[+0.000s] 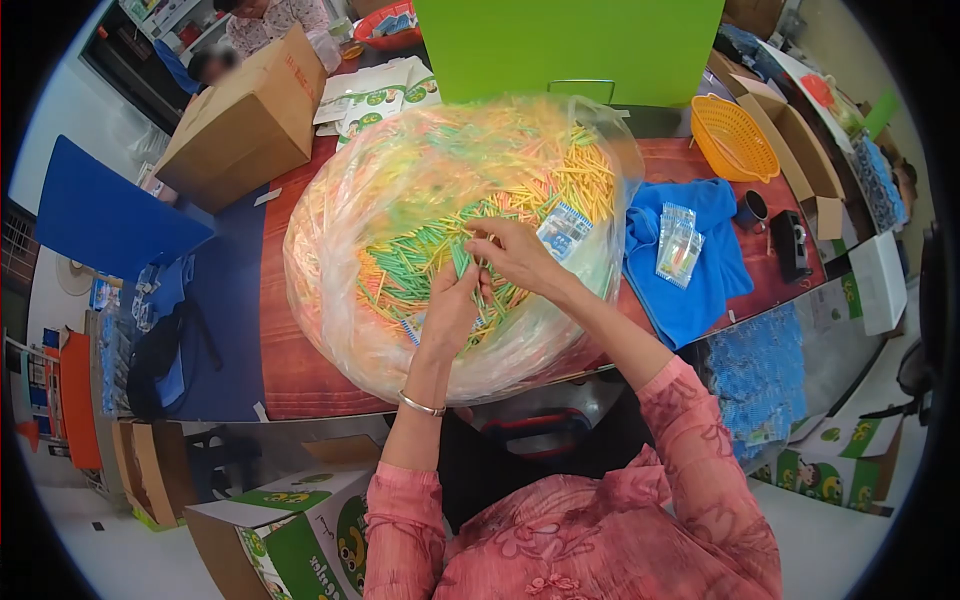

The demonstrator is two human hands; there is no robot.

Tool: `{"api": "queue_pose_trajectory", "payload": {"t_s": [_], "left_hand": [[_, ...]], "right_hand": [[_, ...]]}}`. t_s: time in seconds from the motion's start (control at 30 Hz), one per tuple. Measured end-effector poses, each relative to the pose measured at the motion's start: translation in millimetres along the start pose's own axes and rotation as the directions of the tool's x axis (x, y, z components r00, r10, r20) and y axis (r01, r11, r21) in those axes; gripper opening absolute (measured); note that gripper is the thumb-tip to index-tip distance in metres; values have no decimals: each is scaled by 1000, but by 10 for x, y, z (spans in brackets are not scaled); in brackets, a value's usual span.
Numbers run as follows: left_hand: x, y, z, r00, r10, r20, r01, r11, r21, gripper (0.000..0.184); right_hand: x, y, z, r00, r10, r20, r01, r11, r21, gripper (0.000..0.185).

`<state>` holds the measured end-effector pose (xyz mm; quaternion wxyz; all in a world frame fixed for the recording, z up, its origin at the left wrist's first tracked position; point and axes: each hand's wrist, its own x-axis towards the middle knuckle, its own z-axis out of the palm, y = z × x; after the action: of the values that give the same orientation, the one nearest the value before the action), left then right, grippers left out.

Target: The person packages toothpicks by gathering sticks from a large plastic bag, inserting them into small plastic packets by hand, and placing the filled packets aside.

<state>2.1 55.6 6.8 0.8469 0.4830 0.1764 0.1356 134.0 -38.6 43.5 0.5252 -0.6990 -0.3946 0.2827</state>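
A large clear plastic bag (335,330) lies open on the red table, full of thin sticks (405,245) in green, yellow, orange and pink. Over the middle of the pile, my left hand (456,298) is closed around a few green sticks. Its fingers meet those of my right hand (510,250), which is pinched at the top of the same sticks. A blue and white packet (564,232) rests on the sticks right of my hands. Part of another packet shows below my left wrist's side of the pile.
A blue cloth (650,285) with clear packets (680,250) on it lies to the right, near a dark cup (751,211) and yellow basket (735,140). A cardboard box (245,120) stands back left, a green panel (570,50) behind. Another person (275,28) is at upper left.
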Motion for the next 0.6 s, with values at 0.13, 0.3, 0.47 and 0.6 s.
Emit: {"api": "queue_pose_trajectory", "payload": {"t_s": [0.13, 0.3, 0.47, 0.6], "left_hand": [[-6, -65, -63, 993, -40, 113, 28, 994, 108, 13], [-83, 11, 45, 983, -128, 129, 134, 990, -37, 17], [-65, 26, 6, 949, -161, 273, 245, 918, -313, 31], [-79, -32, 77, 969, -202, 142, 235, 928, -288, 34]], "right_hand": [[-9, -105, 25, 996, 8, 88, -1, 996, -87, 37], [52, 40, 12, 993, -50, 110, 58, 996, -68, 23], [27, 98, -57, 977, 10, 211, -14, 1000, 19, 23], [-33, 53, -45, 957, -80, 278, 114, 987, -111, 27]]}}
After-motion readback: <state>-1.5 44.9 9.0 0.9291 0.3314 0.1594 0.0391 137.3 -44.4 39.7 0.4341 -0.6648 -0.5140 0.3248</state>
